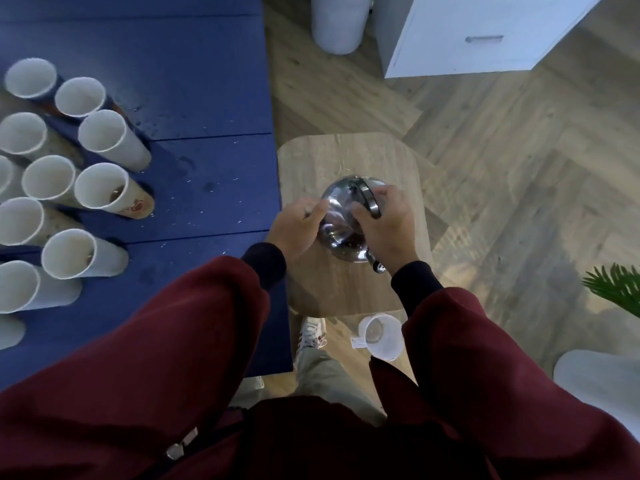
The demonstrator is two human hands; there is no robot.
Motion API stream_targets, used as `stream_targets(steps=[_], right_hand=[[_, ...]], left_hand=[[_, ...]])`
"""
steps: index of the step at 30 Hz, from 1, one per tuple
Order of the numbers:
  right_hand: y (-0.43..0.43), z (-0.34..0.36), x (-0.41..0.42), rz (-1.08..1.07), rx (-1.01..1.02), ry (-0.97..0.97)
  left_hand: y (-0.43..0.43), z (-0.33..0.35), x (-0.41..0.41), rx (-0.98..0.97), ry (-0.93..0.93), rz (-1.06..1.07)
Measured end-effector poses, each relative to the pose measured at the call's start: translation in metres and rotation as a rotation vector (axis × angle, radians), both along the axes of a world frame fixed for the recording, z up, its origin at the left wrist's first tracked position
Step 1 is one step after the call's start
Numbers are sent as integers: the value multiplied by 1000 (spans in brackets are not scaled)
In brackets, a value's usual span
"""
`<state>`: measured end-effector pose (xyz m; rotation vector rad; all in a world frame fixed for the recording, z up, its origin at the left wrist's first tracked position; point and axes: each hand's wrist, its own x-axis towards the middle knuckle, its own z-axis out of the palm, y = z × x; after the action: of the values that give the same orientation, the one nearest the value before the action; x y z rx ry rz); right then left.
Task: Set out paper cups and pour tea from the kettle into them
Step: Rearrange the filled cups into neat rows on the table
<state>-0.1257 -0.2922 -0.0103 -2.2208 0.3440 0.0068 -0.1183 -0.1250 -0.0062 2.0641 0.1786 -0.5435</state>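
A shiny steel kettle (pixel 341 216) stands on a wooden stool (pixel 349 157) to the right of the blue table (pixel 194 81). Its spout (pixel 375 266) points toward me. My right hand (pixel 388 226) grips the dark handle on top of the kettle. My left hand (pixel 296 225) is curled against the kettle's left side and pinches a small metal piece, which looks like the lid's knob. Several white paper cups (pixel 104 133) stand grouped at the table's left. One cup (pixel 104 188) shows brown tea at its bottom.
Under the stool's near edge, a white plastic jug (pixel 379 336) sits on the wood floor beside my shoe (pixel 311 332). Farther back are a white pot (pixel 337 22) and a white cabinet (pixel 485 32). A green plant (pixel 616 285) is at the right edge.
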Motion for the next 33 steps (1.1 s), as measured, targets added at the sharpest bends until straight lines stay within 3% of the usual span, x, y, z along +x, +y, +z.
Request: stream_targets(steps=[5, 12, 18, 21, 24, 28, 33], right_hand=[[52, 24, 5, 74, -153, -203], [169, 46, -10, 336, -87, -279], [269, 59, -51, 480, -66, -144], [311, 60, -67, 634, -90, -74], [343, 55, -80, 740, -151, -7], [368, 43, -86, 786, -261, -1], [382, 37, -81, 787, -369, -12]], left_hand=[[61, 14, -12, 85, -59, 178], [171, 45, -55, 117, -239, 259], [265, 78, -96, 184, -472, 245], [311, 91, -106, 335, -533, 265], [349, 88, -114, 518, -431, 251], [364, 73, -127, 612, -227, 113], [365, 58, -140, 727, -147, -15]])
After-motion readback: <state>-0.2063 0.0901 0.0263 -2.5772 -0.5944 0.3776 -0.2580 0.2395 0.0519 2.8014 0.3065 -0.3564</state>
